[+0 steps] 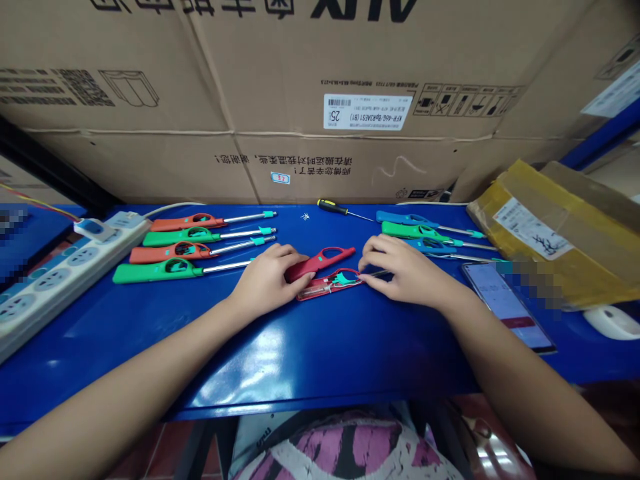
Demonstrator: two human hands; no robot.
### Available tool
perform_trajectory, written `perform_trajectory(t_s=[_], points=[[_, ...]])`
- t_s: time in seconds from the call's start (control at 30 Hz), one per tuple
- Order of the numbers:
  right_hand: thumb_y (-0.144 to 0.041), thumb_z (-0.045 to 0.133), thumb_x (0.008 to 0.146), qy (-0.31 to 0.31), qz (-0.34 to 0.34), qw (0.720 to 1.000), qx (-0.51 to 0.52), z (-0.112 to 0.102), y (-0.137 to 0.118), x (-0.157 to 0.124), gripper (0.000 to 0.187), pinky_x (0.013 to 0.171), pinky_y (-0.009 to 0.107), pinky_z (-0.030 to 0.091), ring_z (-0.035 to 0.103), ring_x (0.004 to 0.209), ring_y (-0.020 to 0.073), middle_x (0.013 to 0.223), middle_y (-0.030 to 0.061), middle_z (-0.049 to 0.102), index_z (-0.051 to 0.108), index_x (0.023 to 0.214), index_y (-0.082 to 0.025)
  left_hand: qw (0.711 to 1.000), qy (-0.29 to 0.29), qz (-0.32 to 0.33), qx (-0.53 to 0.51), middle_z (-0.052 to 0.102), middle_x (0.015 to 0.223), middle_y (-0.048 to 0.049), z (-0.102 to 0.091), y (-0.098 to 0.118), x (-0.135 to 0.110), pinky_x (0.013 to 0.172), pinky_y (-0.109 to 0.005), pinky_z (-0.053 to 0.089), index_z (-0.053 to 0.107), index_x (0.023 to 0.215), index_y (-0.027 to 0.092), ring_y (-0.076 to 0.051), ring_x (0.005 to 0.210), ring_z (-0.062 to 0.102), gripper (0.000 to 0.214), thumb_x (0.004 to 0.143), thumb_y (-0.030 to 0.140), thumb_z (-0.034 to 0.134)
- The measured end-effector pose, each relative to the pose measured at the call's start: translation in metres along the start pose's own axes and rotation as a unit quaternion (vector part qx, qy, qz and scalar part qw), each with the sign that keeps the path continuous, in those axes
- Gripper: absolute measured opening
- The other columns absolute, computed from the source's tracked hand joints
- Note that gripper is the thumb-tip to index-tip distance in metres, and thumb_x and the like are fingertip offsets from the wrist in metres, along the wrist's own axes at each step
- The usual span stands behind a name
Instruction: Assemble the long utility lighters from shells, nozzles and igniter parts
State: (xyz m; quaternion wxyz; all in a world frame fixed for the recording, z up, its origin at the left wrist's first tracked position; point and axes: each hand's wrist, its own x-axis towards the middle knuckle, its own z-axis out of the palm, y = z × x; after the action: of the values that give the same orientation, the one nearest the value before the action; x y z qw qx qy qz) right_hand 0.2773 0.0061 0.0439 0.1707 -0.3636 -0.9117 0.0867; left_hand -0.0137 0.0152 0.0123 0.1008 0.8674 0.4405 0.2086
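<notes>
A red gas lighter lies opened into two halves in front of me. Its lower half [320, 291] shows a clear inner tank, a green trigger [344, 279] and a thin wire. The other red shell half [325, 262] sits just behind it, its handle end under the fingers of my left hand [273, 277]. The thumb of that hand presses on the lower half's near end. My right hand [400, 270] is closed at the lighter's front end, thumb and fingers pinching around its metal tube [376, 274]; the fingers partly cover it.
Several orange and green lighters [173, 252] lie in a row on the left, by a power strip [75, 260]. Blue and green lighters [417, 231] lie right, near a phone [507, 303] and yellow-taped box [530, 233]. A screwdriver [340, 208] lies behind, before a large carton [300, 153].
</notes>
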Motion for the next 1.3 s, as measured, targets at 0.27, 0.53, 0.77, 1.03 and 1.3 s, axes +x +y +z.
perform_trajectory(t_s=[0.27,0.53,0.77,1.03,1.3], points=[[-0.019,0.059,0.096,-0.062,-0.011,0.998,0.029,0.011,0.002,0.001,0.011,0.09,0.038,0.045,0.06,0.092,0.0208,0.094,0.0056,0.066,0.068,0.089,-0.019,0.995,0.031,0.089,-0.008,0.064,0.12,-0.0112,-0.002,0.011,-0.003,0.096,-0.043,0.049,0.063,0.131,0.019,-0.026,0.109,0.057,0.037,0.097,0.034,0.058],[-0.02,0.053,0.098,-0.064,0.005,0.998,0.029,0.014,-0.001,0.004,0.016,0.078,0.033,0.046,0.059,0.085,0.02,0.089,0.0061,0.064,0.065,0.088,-0.018,0.977,-0.084,0.194,0.02,0.059,0.14,-0.0103,0.008,0.029,-0.01,0.105,-0.045,0.045,0.053,0.144,0.025,-0.028,0.129,0.054,0.042,0.103,0.032,0.048],[-0.016,0.056,0.095,-0.064,0.029,0.997,0.018,0.014,-0.006,0.005,0.014,0.076,0.031,0.045,0.06,0.083,0.019,0.089,0.0059,0.066,0.067,0.086,-0.017,0.977,-0.055,0.2,0.037,0.062,0.137,-0.0109,0.011,0.028,-0.01,0.101,-0.044,0.049,0.06,0.138,0.023,-0.028,0.126,0.058,0.038,0.103,0.029,0.048],[-0.019,0.058,0.096,-0.07,0.07,0.994,-0.055,0.015,-0.013,0.007,0.016,0.072,0.031,0.042,0.062,0.085,0.0205,0.091,0.0066,0.07,0.071,0.086,-0.018,0.978,-0.03,0.203,0.044,0.065,0.133,-0.0112,0.013,0.026,-0.01,0.096,-0.043,0.052,0.066,0.129,0.021,-0.027,0.121,0.061,0.033,0.102,0.026,0.05],[-0.025,0.06,0.096,-0.123,0.044,0.989,-0.067,0.002,-0.015,-0.004,0.022,0.077,0.033,0.048,0.067,0.094,0.0235,0.106,0.0078,0.072,0.075,0.113,-0.023,0.981,-0.04,0.181,0.052,0.065,0.132,-0.0128,0.011,0.027,-0.007,0.095,-0.046,0.053,0.066,0.131,0.022,-0.029,0.119,0.062,0.034,0.099,0.025,0.053]])
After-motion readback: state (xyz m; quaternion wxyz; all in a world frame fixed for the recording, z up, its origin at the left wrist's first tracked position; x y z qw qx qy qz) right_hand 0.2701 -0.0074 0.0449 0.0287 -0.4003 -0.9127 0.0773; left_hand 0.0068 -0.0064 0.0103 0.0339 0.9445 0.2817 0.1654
